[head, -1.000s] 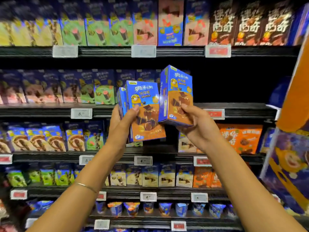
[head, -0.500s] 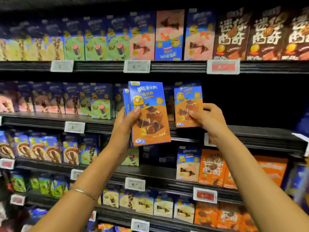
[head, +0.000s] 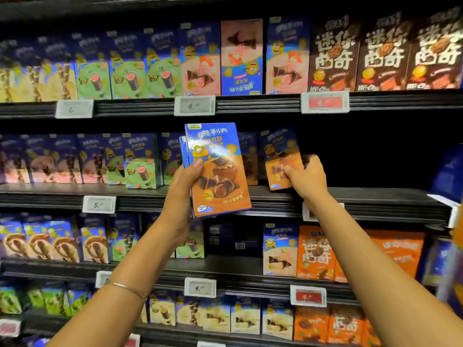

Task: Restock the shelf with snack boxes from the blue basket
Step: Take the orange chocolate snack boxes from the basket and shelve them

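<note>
Closest to me, the left hand [head: 183,194] is wrapped around a small stack of snack boxes [head: 218,171], blue above and orange below, with a yellow cartoon figure and chocolate pastries on the front, held upright before the shelves. Just past it, the right hand [head: 307,176] grips one matching box [head: 280,159], tilted, at the front of the middle shelf [head: 375,196]. Farther back on that shelf stand a similar box [head: 249,159] and, leftward, green-fronted boxes [head: 141,169].
</note>
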The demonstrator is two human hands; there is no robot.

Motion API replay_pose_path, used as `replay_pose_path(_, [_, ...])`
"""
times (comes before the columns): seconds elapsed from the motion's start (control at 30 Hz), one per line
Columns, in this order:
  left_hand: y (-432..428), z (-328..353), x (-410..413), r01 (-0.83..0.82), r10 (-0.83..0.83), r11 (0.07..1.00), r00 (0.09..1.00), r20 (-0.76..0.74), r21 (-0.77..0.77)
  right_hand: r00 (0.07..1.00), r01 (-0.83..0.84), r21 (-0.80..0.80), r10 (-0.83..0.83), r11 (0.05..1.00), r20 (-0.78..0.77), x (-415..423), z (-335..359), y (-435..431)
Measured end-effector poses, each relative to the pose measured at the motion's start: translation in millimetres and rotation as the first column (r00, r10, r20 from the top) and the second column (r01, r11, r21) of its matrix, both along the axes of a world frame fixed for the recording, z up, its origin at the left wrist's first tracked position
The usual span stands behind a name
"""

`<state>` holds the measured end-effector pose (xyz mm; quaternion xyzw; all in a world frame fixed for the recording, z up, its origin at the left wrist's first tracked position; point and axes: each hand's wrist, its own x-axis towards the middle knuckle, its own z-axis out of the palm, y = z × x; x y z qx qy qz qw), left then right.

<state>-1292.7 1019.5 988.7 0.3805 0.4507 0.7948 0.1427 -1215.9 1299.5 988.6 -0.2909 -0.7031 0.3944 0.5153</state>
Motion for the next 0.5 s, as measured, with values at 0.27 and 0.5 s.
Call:
replay_pose_path(0.27, [-1.9, -5.0, -13.1, -0.02, 0.019, 0.997, 1.0, -0.021, -0.075, 0.965, 0.074, 0.059, -0.086, 0.996, 0.246, -25.5, -2.3, 18.3])
replay_pose_path(0.5, [-4.1, -0.2, -17.6, -0.007, 0.002, 0.995, 0.999, -0.048, -0.104, 0.907, 0.13, 0.153, -0.18, 0.98, 0.381, -43.2, 0.4, 22.7])
